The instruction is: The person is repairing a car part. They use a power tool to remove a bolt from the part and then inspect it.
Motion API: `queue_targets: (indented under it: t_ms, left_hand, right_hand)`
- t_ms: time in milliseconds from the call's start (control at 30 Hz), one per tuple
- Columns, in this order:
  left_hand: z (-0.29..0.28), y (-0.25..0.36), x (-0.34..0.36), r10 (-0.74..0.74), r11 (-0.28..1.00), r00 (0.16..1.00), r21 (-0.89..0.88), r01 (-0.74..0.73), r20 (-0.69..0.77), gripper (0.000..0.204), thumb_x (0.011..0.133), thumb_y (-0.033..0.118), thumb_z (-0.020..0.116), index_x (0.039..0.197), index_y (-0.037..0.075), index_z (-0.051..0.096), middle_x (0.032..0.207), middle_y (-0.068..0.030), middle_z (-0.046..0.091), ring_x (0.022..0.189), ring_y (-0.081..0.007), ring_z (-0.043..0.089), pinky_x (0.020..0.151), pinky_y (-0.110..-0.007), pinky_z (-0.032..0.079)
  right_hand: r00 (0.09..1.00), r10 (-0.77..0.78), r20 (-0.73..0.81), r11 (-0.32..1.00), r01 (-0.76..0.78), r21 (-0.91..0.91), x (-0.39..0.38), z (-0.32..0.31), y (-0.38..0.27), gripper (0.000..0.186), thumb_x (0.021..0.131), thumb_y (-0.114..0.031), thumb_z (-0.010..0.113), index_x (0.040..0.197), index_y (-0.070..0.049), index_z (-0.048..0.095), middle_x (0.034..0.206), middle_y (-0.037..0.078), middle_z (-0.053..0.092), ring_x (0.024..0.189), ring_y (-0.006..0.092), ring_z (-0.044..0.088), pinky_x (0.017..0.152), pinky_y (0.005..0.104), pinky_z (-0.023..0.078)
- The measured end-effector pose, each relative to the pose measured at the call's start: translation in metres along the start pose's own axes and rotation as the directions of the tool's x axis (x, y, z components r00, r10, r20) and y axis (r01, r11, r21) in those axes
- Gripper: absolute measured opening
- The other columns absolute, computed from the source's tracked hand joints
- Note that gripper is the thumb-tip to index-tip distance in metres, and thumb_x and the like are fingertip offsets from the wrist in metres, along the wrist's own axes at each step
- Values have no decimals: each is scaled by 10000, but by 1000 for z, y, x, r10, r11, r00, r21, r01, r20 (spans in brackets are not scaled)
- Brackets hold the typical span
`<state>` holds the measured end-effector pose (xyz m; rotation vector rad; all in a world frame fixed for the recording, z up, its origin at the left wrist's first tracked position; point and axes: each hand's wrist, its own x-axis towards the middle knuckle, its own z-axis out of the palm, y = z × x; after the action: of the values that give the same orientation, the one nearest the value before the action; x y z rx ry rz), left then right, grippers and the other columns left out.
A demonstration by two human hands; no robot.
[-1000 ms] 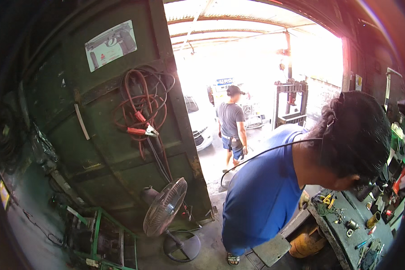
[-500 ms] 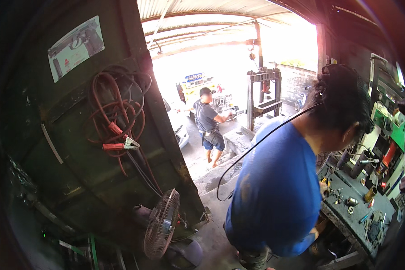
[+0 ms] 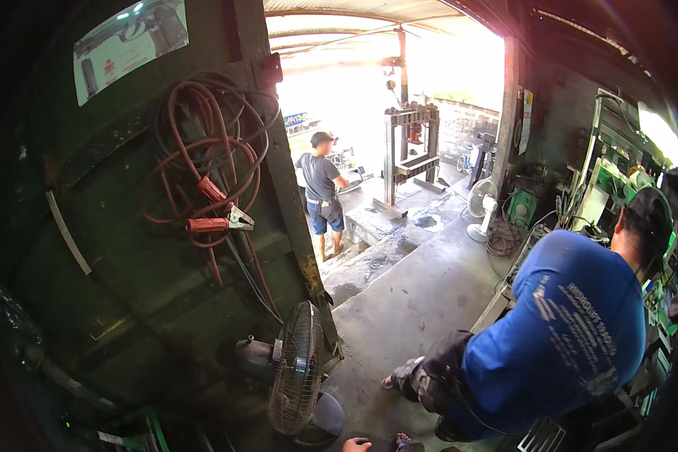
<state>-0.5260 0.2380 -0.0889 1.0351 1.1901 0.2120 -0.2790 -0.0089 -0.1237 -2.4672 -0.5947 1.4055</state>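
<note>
Before you, a gray concrete floor (image 3: 410, 313) runs from near to far. A dark pedestal fan (image 3: 295, 380) stands on it at near left; at far right you see a white fan (image 3: 481, 202) beside a coiled cable (image 3: 502, 239).

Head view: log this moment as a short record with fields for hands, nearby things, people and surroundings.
Left hand: bare, cut off by the lower edge; hold unclear
Right hand: not clearly visible
Nearest in picture: dark wire-caged pedestal fan
Left side: dark green panel bearing looped red and black cables with a red-handled metal clamp
Near person: blue printed T-shirt, back turned, at right
Far person: grey T-shirt, dark cap, blue shorts
Beyond doorway: tall dark metal frame
Light: bright outside, dim inside
</note>
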Motion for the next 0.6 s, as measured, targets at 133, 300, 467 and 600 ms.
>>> queue_targets:
  t_ms: [133, 300, 467, 600]
  left_hand:
    - [18, 4, 40, 89, 954, 982, 270, -131, 165, 403, 897, 253, 769, 1201, -7, 722, 905, -97, 751, 754, -139, 664, 728, -307, 548]
    - [60, 47, 66, 195, 882, 936, 365, -298, 292, 436, 863, 310, 721, 1180, 12, 737, 1086, -208, 755, 1038, -311, 727, 913, -386, 542]
    - [101, 93, 90, 177, 890, 913, 338, -308, 367, 414, 864, 275, 712, 1161, -12, 737, 1084, -211, 755, 1020, -295, 732, 897, -360, 551]
    - [123, 144, 121, 100, 926, 911, 297, -232, 400, 347, 915, 189, 702, 1191, -21, 719, 991, -142, 762, 826, -204, 729, 727, -329, 567]
  right_hand:
    - [1000, -29, -1, 991, 29, -129, -1, 5, 26, 481, 867, -381, 669, 1174, -13, 719, 1173, 198, 722, 1130, 359, 662, 978, 439, 515]
    - [919, 307, 248, 950, -310, -29, -2, 23, 52, 560, 904, -472, 631, 1329, -110, 676, 1179, 109, 737, 1009, 265, 704, 965, 402, 512]
    - [912, 369, 182, 896, -400, 191, -19, 44, 70, 604, 893, -540, 633, 1266, -71, 709, 1168, 146, 738, 1045, 318, 692, 956, 434, 509]
    - [950, 286, 129, 919, -309, 243, 14, 74, 84, 595, 891, -546, 612, 1240, -77, 723, 1182, 167, 734, 1060, 349, 691, 934, 451, 513]
